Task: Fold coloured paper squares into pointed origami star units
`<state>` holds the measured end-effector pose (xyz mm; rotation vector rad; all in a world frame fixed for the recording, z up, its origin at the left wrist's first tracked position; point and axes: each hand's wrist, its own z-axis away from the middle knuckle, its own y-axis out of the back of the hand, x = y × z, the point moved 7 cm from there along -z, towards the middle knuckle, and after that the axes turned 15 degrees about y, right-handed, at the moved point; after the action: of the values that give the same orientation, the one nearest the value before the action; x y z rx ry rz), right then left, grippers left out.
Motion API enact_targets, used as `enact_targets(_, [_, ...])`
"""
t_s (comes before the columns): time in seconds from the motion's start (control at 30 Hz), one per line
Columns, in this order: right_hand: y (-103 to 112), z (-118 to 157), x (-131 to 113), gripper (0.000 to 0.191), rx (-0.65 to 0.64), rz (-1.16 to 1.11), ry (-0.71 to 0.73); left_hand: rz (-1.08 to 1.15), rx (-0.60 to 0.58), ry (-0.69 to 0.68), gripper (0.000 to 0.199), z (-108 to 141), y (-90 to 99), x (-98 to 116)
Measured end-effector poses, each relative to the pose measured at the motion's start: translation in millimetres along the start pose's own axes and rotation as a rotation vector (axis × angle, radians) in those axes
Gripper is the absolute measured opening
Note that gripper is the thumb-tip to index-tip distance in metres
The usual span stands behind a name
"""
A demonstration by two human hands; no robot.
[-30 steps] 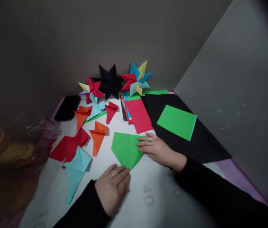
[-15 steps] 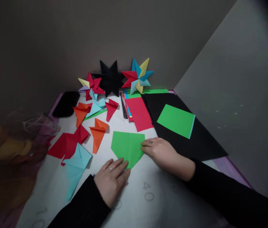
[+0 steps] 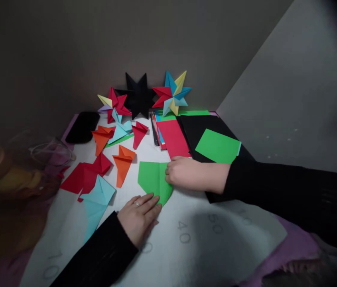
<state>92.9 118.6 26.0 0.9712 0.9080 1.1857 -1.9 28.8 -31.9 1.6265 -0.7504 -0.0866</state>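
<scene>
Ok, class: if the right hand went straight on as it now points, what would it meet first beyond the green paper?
Probably the nearer orange folded piece: the right hand points left across the green paper, though depth is unclear.

A craft corner (grey walls [image 3: 96,36] meeting), shown by folded paper stars [image 3: 138,95].

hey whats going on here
A person has both hands on a green paper on the table. The left hand presses near its lower tip, while the right hand grips its right side, hiding that edge. Folded pieces in orange, red and light blue lie mostly to its left. Three stars stand at the back, and a black sheet lies to the right.
</scene>
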Motion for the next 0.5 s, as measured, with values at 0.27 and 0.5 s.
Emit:
enact_targets(0.27, [-24.1, 25.6, 32.2, 0.008, 0.421, -0.559, 0.061, -0.053, -0.008, 0.014, 0.029, 0.3, -3.9, 1.8])
enact_targets(0.5, [-27.9, 16.5, 39.8, 0.012, 0.636, -0.55, -0.064, -0.09, 0.039, -0.008, 0.027, -2.3, 0.6, 20.1])
